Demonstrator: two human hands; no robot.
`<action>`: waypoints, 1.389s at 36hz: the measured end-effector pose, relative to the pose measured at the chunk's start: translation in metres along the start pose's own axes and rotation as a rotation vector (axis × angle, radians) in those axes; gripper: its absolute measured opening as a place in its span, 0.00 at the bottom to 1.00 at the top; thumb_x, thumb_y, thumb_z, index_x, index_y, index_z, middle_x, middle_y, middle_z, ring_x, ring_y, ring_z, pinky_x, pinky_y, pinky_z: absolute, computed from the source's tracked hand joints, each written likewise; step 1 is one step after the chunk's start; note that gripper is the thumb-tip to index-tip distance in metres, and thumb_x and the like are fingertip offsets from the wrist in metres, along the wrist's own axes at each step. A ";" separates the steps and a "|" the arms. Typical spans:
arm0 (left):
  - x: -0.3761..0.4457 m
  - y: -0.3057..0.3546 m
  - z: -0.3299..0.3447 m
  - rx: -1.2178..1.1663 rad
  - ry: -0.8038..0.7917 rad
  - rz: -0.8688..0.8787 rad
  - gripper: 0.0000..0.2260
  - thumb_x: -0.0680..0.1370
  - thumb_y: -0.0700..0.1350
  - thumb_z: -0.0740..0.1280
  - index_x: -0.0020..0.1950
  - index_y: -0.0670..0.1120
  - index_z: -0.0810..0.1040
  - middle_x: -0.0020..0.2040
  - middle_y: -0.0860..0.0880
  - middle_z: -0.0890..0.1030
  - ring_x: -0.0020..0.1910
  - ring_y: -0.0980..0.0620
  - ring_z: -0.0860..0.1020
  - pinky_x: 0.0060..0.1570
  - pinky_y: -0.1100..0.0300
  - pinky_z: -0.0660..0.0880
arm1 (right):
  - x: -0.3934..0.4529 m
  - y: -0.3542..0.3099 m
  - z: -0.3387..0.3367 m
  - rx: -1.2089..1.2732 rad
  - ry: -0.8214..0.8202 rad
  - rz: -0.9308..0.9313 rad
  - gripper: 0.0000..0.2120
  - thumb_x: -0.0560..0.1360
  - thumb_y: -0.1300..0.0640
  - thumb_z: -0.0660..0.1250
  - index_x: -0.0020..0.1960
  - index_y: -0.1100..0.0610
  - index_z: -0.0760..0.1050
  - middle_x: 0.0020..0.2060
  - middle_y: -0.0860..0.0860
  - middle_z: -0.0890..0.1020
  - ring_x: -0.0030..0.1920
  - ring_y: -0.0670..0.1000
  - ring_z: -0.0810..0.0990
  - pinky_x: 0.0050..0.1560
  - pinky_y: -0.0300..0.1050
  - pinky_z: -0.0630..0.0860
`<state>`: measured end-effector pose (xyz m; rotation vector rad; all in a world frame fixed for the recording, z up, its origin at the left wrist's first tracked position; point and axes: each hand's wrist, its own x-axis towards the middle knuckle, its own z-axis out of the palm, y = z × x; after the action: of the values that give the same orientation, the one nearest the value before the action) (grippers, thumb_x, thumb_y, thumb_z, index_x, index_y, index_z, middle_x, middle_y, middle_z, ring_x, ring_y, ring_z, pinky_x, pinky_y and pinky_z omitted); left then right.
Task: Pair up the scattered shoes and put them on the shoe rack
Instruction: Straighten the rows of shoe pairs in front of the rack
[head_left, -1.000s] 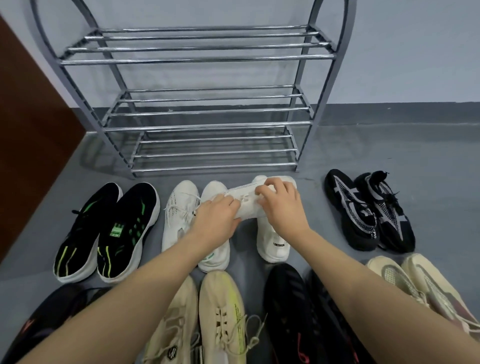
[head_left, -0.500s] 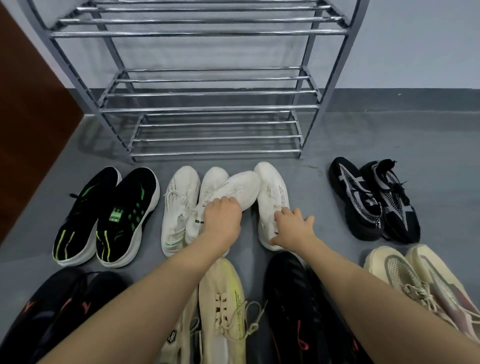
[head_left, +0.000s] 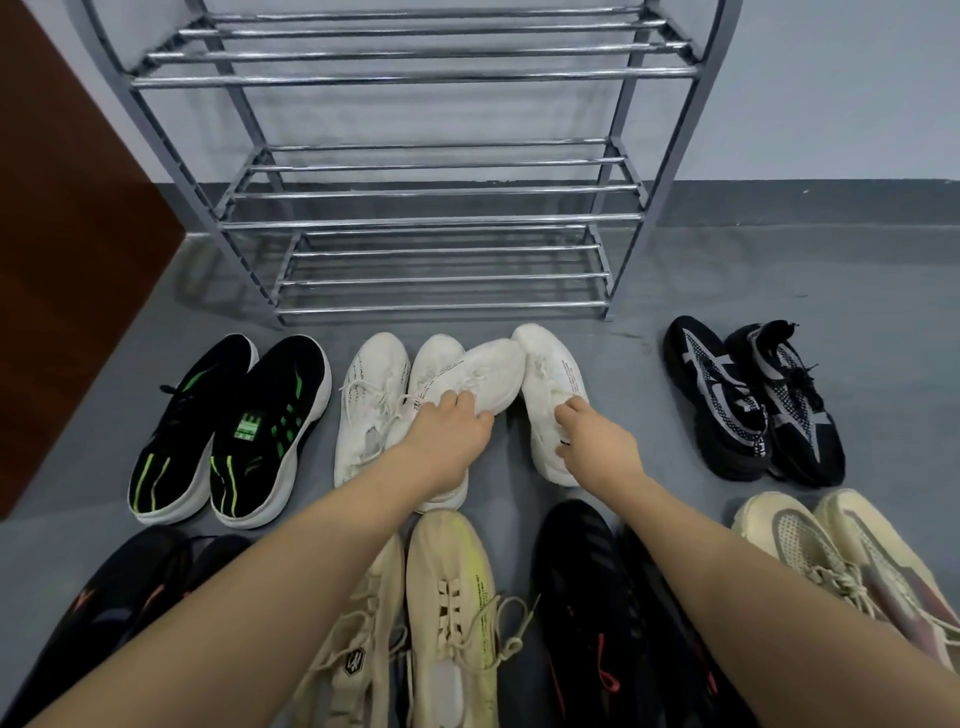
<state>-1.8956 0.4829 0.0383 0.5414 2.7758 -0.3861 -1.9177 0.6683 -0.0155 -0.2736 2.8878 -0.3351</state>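
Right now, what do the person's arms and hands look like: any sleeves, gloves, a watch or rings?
Both forearms come in bare from the bottom edge of the head view, with no sleeve showing anywhere along them. The left hand and right hand are bare too: no gloves. No watch, band or bracelet shows at either wrist, and no rings are visible on the fingers that show.

Two forearms are showing bare from the lower edge up to the hands, the left (head_left: 451, 434) and right (head_left: 597, 441); they are wearing no sleeves, gloves, watches or rings.
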 end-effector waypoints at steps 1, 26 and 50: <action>0.001 0.002 -0.003 -0.009 0.012 0.008 0.19 0.72 0.32 0.63 0.62 0.41 0.66 0.61 0.40 0.67 0.58 0.42 0.68 0.44 0.54 0.65 | 0.000 0.000 -0.003 0.013 0.021 0.008 0.04 0.76 0.61 0.60 0.47 0.56 0.65 0.54 0.50 0.71 0.40 0.54 0.72 0.34 0.45 0.66; 0.077 0.107 0.021 -0.494 0.079 -0.035 0.23 0.72 0.43 0.68 0.64 0.42 0.64 0.62 0.43 0.63 0.62 0.41 0.65 0.52 0.51 0.70 | -0.014 0.059 0.009 0.062 0.102 0.123 0.02 0.77 0.60 0.57 0.47 0.55 0.67 0.52 0.50 0.73 0.49 0.57 0.73 0.33 0.46 0.62; 0.075 0.115 0.010 -0.210 0.029 -0.024 0.20 0.74 0.40 0.66 0.65 0.38 0.67 0.65 0.40 0.62 0.52 0.44 0.77 0.38 0.55 0.67 | -0.029 0.061 0.009 -0.001 0.139 0.137 0.09 0.73 0.67 0.57 0.49 0.55 0.68 0.51 0.50 0.74 0.40 0.53 0.65 0.26 0.42 0.54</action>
<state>-1.9140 0.6069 -0.0192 0.4659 2.8075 -0.0905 -1.8973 0.7313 -0.0333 -0.0536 3.0225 -0.3414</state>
